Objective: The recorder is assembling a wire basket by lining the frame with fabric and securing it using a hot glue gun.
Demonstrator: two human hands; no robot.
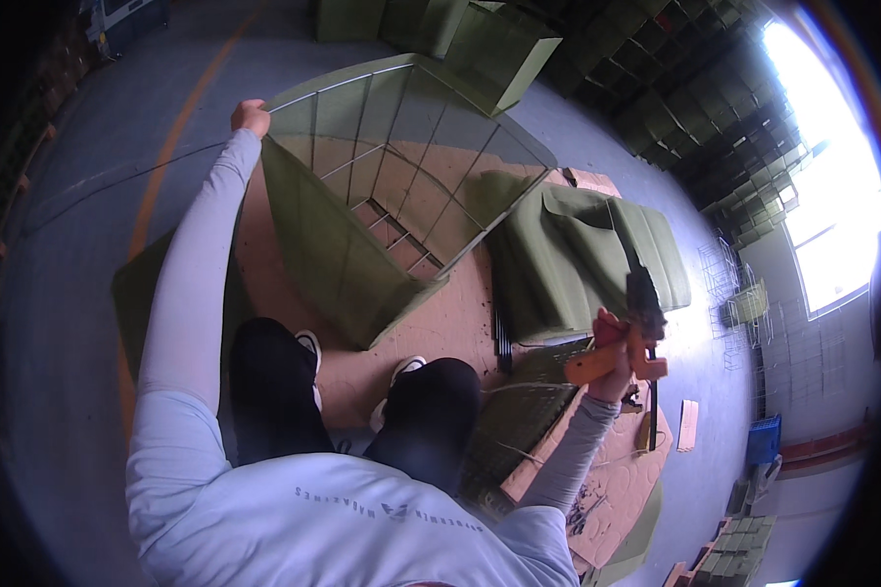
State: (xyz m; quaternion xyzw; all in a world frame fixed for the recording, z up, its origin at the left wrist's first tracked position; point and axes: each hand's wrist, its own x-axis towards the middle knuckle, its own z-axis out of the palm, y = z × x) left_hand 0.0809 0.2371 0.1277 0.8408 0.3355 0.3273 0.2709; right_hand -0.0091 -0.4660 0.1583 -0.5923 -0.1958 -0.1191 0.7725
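Grey floor [88, 196] bears brown cardboard sheets [440, 323], green fabric [578, 254]

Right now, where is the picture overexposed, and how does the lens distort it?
Head view: the bright window at upper right is blown out white; the fisheye lens bends the green fabric-covered wire frame; the corners are black.

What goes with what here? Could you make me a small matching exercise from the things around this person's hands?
Things:
1. left hand
2. right hand
3. folded green cloth
4. shoes

States:
A. standing on brown cardboard
B. holding an orange-handled tool
C. lying flat beside the wire frame
D. gripping the top corner of the wire frame

Pairs: 1-D, 2-B, 3-C, 4-A
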